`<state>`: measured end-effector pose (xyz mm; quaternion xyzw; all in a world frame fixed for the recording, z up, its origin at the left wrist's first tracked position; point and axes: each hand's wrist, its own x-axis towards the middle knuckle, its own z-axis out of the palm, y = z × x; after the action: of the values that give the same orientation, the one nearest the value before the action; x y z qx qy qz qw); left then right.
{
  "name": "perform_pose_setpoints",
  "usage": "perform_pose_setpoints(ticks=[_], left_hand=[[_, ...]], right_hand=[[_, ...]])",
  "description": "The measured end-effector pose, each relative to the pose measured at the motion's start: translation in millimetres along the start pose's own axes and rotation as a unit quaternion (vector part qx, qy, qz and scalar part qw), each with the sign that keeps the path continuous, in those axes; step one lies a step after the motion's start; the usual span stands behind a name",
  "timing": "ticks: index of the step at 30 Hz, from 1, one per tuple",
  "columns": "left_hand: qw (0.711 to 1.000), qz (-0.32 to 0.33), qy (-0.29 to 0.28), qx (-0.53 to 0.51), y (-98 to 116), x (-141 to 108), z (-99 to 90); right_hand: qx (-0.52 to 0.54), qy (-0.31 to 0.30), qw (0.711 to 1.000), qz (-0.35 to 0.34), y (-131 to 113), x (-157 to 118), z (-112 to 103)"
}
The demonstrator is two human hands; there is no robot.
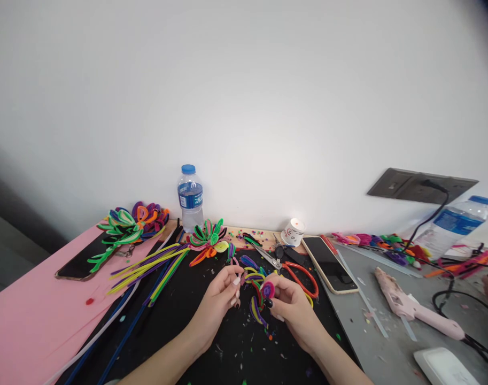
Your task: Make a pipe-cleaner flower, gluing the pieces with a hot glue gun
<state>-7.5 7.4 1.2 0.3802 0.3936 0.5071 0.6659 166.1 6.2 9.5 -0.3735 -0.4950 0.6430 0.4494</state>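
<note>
flower [263, 291]: light, bendy, fuzzy, probably crushes easy
grab: by the coiled centre
left hand [219, 299]: pinching a petal
right hand [292, 305]: gripping the centre

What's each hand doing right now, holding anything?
Left hand: fingers pinched on a loop of the pipe-cleaner flower.
Right hand: closed on the same pipe-cleaner flower, thumb against its pink coiled centre.
</note>
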Motion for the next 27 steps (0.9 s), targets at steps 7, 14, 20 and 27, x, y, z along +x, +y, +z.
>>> perform_pose_setpoints(ticks=[7,14,20,27], left_hand=[[0.989,0.057,0.005,0.136,3.4,-3.6,-1.6],[0.967,0.135,-0.1,0.191,12.1,-10.5,0.5],[0.956,0.13,-0.173,0.2,18.8,-13.6,4.4],[0.959,0.136,-0.167,0.184,16.2,-11.4,3.6]], right_hand=[[0.022,-0.028,0.999,0.022,-1.2,-0.3,0.4],[0.038,-0.103,0.991,0.079,-8.0,-3.4,2.4],[0.018,-0.127,0.988,0.09,-4.8,-5.1,1.9],[0.014,-0.126,0.987,0.094,-3.8,-3.6,1.8]])
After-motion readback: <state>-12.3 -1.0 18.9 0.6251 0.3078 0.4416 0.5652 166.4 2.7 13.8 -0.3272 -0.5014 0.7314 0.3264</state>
